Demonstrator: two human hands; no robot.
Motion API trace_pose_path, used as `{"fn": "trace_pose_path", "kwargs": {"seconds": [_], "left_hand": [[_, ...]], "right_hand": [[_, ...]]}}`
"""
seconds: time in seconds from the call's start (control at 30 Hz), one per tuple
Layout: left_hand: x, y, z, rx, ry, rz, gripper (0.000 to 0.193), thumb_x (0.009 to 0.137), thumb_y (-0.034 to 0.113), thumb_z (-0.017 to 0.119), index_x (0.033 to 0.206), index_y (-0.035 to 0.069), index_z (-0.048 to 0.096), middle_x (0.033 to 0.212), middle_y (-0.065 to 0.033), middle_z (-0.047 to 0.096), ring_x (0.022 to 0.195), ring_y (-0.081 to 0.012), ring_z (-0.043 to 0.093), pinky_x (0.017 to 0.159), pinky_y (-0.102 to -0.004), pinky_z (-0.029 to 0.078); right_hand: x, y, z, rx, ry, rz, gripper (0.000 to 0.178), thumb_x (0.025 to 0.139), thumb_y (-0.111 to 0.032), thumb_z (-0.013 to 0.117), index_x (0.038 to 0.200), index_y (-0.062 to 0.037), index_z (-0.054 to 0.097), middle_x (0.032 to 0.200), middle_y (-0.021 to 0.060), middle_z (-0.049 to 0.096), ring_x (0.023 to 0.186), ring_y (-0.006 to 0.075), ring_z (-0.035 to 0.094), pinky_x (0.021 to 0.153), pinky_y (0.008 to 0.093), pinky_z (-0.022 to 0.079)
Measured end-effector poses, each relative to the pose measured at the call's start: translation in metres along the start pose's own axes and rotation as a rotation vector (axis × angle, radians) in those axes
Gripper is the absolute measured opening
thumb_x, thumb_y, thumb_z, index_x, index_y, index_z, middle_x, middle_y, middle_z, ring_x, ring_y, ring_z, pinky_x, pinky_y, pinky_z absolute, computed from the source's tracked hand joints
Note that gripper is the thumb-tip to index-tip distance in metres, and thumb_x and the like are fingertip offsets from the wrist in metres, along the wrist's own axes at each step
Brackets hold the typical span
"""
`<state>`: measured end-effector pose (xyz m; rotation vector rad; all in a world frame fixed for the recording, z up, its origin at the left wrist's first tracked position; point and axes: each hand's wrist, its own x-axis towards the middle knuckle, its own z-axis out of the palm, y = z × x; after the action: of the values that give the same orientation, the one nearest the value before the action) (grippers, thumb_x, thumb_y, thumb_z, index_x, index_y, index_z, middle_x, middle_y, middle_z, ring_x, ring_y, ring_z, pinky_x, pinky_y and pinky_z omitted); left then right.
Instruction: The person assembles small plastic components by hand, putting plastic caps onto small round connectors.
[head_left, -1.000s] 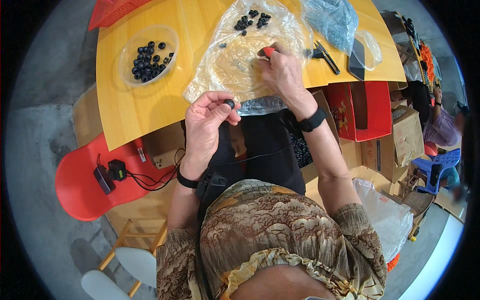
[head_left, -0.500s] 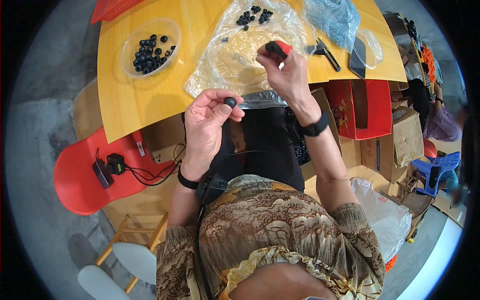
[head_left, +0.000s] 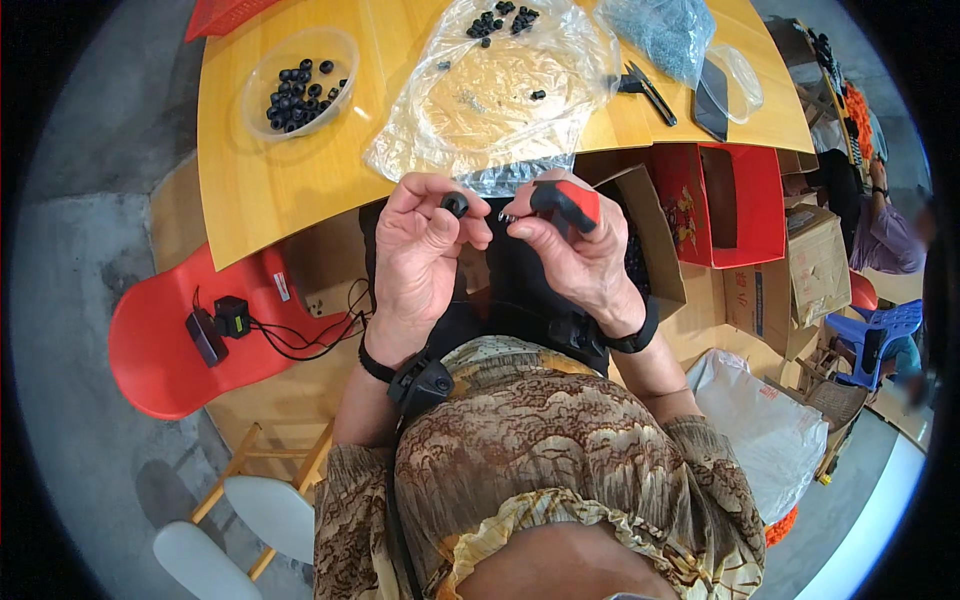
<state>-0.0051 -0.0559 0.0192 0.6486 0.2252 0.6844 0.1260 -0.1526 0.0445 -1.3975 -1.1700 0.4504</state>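
Observation:
My left hand (head_left: pixel 418 245) pinches a small black rounded bead-like piece (head_left: pixel 454 205) with a dark hole in its end. Close by, my right hand (head_left: pixel 585 250) holds a tiny shiny metal piece (head_left: pixel 507 216) between thumb and fingertips; it looks like a small spring. A black-and-red thing (head_left: pixel 567 203) lies over the right fingers, and its kind I cannot make out. Beyond both hands, a clear plastic bag (head_left: pixel 410 135) is spread on the table. Several small black parts (head_left: pixel 500 20) sit on it, with one black part (head_left: pixel 538 95) lying apart. The two hands do not touch.
A clear round tub (head_left: pixel 349 75) with several black round pieces stands on the yellow table (head_left: pixel 235 190). Tweezers (head_left: pixel 652 95), a dark phone (head_left: pixel 711 100) and a bluish bag (head_left: pixel 660 35) lie right. A red chair (head_left: pixel 160 350) and a red box (head_left: pixel 745 205) flank me.
My right hand has come down toward me from over the bag and now holds the tiny metal piece beside my left hand. The left hand has turned its black piece, showing the hole.

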Motion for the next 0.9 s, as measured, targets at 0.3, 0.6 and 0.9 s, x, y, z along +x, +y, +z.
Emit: {"fn": "trace_pose_path", "kwargs": {"seconds": [0.3, 0.6, 0.9], "left_hand": [[-0.003, -0.003, 0.003, -0.016, 0.002, -0.015, 0.02, 0.079, 0.004, 0.062, 0.096, 0.001, 0.051, 0.087, -0.0095, 0.058, 0.073, -0.0158, 0.055, 0.069, -0.0254, 0.046], [-0.007, -0.004, 0.003, 0.217, 0.03, 0.009, 0.014, 0.077, -0.003, 0.062, 0.088, 0.0, 0.054, 0.086, -0.0093, 0.061, 0.076, -0.0107, 0.057, 0.072, -0.0225, 0.045], [-0.01, -0.002, 0.002, 0.303, 0.007, -0.003, 0.016, 0.076, -0.001, 0.065, 0.089, -0.002, 0.056, 0.083, -0.0064, 0.061, 0.073, -0.0083, 0.057, 0.067, -0.0198, 0.046]], "right_hand": [[-0.005, -0.001, 0.008, -0.096, 0.049, -0.164, 0.015, 0.066, -0.003, 0.07, 0.077, -0.0051, 0.061, 0.071, 0.0077, 0.057, 0.065, 0.0235, 0.057, 0.057, 0.0297, 0.046], [-0.008, 0.005, 0.01, -0.244, 0.092, -0.284, 0.021, 0.06, -0.006, 0.074, 0.074, -0.0056, 0.058, 0.069, 0.0066, 0.055, 0.06, 0.0248, 0.053, 0.052, 0.0314, 0.04], [-0.009, 0.005, 0.009, -0.247, 0.088, -0.262, 0.022, 0.058, -0.005, 0.074, 0.073, -0.0058, 0.057, 0.069, 0.0054, 0.056, 0.06, 0.0237, 0.053, 0.052, 0.0306, 0.039]]}}
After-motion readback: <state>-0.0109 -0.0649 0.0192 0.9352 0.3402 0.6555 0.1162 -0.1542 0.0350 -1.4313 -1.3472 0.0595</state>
